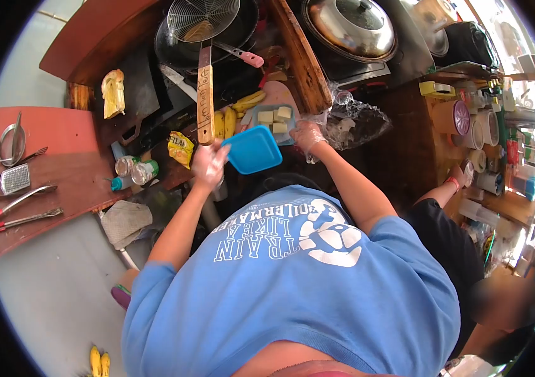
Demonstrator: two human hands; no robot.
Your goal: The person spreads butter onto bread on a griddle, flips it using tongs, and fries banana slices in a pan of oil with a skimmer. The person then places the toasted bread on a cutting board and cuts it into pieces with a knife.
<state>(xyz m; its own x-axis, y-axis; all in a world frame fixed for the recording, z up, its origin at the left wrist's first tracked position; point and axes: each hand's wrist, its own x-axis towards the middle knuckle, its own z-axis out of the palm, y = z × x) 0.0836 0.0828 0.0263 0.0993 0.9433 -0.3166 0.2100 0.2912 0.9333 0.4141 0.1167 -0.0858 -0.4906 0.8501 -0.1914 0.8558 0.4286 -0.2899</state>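
Observation:
My left hand, in a clear plastic glove, is closed on the edge of a blue plastic lid. The lid is tilted and apart from the container in front of it. That container is pale and see-through, with several pale yellow blocks inside. At its right side, my gloved right hand is closed on the rim. Bananas lie just left of the container. Over my left hand reaches the wooden handle of a mesh skimmer.
The skimmer rests over a black wok. A knife lies beside it. A covered pan stands at the back right, beyond a wooden divider. Crumpled clear plastic is right of my hand. At the far right is another person's hand.

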